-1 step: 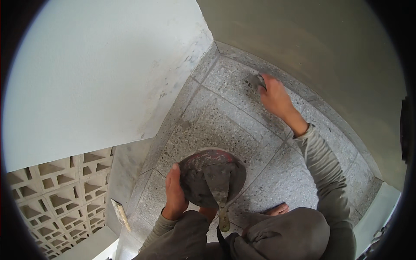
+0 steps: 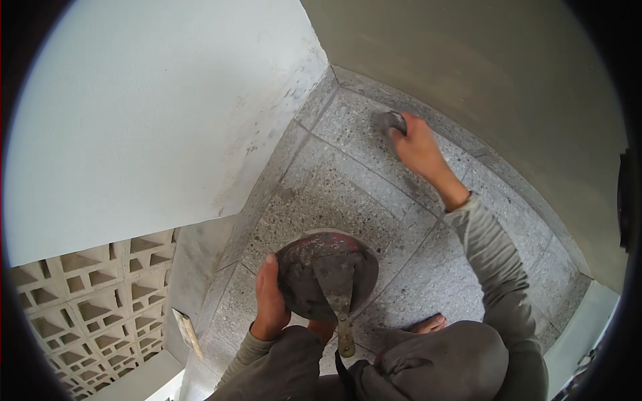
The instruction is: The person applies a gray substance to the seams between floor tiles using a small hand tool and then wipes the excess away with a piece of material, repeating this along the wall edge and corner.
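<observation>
My left hand (image 2: 269, 301) holds a round bowl (image 2: 291, 284) by its left side, thumb up along the rim. Dark grey paste coats the bowl inside. A putty knife (image 2: 336, 277) rests in it, its blade smeared with paste and its worn handle (image 2: 346, 339) pointing toward me. Farther off, my right hand (image 2: 420, 146) is closed on a dark grey rounded pad (image 2: 390, 121), pressed to the speckled floor tile (image 2: 349, 110) near the far skirting. What the pad is made of I cannot make out. Dark smears mark the tile around it.
A white wall (image 2: 154, 120) and an olive-grey wall (image 2: 481, 60) meet at the far corner, with stone skirting (image 2: 381, 92) below. Openwork blocks (image 2: 93, 301) stand at left. A pale flat tool or strip (image 2: 186, 332) leans nearby. My bare foot (image 2: 428, 325) is close to the bowl.
My right hand has slid slightly left with the pad, showing more of it. The left hand, bowl and putty knife stay almost in place.
</observation>
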A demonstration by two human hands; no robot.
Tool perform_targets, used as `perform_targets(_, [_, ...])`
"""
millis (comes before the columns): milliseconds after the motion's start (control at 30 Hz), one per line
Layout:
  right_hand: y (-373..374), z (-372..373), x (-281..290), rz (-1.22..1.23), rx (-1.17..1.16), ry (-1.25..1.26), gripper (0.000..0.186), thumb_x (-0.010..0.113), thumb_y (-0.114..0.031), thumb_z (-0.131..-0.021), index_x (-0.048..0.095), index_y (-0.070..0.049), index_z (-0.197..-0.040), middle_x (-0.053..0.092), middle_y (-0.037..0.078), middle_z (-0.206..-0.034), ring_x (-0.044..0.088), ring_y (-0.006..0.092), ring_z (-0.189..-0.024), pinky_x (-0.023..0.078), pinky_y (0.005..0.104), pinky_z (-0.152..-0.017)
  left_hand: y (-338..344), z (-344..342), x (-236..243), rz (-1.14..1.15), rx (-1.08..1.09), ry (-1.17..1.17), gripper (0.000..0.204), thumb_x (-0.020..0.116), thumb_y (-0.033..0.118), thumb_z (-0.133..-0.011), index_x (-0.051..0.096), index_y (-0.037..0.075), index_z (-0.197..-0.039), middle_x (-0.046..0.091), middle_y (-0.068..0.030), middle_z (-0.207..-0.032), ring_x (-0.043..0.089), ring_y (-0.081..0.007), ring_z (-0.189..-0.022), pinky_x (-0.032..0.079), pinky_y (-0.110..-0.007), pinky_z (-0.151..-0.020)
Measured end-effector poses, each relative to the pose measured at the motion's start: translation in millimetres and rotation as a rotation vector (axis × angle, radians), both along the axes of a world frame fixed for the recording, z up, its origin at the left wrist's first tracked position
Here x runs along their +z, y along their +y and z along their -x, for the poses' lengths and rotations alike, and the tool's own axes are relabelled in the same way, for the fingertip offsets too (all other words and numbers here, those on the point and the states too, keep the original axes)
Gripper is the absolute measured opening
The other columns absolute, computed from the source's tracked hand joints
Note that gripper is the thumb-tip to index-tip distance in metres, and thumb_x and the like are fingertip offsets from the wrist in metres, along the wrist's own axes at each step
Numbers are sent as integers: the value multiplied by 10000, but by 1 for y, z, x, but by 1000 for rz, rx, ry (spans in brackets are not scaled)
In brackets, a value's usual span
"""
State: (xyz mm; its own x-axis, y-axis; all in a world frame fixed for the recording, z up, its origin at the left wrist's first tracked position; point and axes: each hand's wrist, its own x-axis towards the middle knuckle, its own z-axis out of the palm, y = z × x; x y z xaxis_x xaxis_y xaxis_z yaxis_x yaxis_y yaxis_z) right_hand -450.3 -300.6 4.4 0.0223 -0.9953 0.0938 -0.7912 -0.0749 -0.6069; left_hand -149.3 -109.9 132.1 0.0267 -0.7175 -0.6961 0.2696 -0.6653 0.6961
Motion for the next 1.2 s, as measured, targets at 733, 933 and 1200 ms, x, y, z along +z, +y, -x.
perform_targets(733, [-119, -179, -24, -143, -1502, -1523, 350, 572, -30, -975, 520, 24, -1317, 646, 148, -1234, 649, 256, -1059, 499, 337, -935, 17, -44, -3, -29, 146, -90, 667, 380, 565, -1075, 555, 0, -1383, 639, -153, -1350, 611, -283, -1246, 445, -418, -1106])
perform_targets(933, [-103, -177, -26, -8, -1085, -1654, 253, 570, 26, -972, 614, 9, -1220, 678, 85, -1088, 617, 173, -949, 489, 312, -831, 15, -46, 4, -40, 148, -110, 673, 390, 576, -1069, 553, 6, -1388, 637, -151, -1355, 608, -282, -1250, 441, -418, -1108])
perform_targets(1200, [-61, -143, -9, 24, -713, -1483, 262, 615, 5, -971, 630, 20, -1232, 684, 62, -1090, 625, 144, -950, 499, 284, -830, -8, -25, -3, -15, 229, -38, 593, 421, 493, -1084, 555, -13, -1364, 644, -154, -1319, 631, -251, -1204, 482, -389, -1061])
